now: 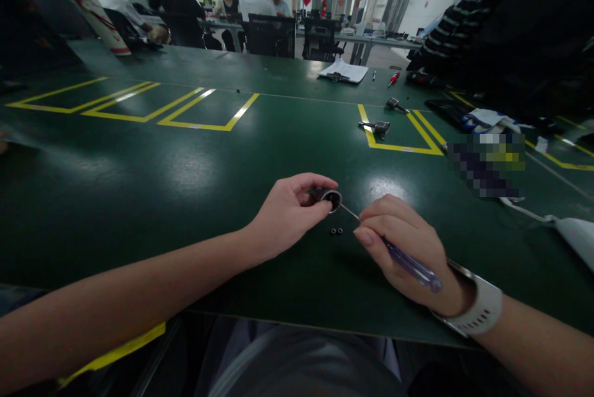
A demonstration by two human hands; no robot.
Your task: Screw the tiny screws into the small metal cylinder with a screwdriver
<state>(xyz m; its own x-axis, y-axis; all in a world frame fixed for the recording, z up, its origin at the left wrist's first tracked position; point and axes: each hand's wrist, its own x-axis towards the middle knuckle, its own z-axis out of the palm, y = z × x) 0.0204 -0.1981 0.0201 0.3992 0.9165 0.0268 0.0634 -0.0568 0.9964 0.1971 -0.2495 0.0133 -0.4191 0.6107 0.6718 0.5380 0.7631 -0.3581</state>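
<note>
My left hand (297, 211) is closed around a small dark metal cylinder (332, 195), its hollow round end facing right. My right hand (403, 242) grips a screwdriver (415, 268) with a clear purple handle. The thin shaft points left, and its tip is at the opening of the cylinder; how far it goes in I cannot tell. Just below the cylinder, two small dark rings (336, 232) lie side by side on the green table (223, 199).
Two metal parts with shafts (378, 127) lie by a yellow tape outline at the right. Farther back are a clipboard with papers (344, 70) and a red screwdriver (394, 78). A blurred dark object (482, 168) with a cable lies right. People sit beyond the table.
</note>
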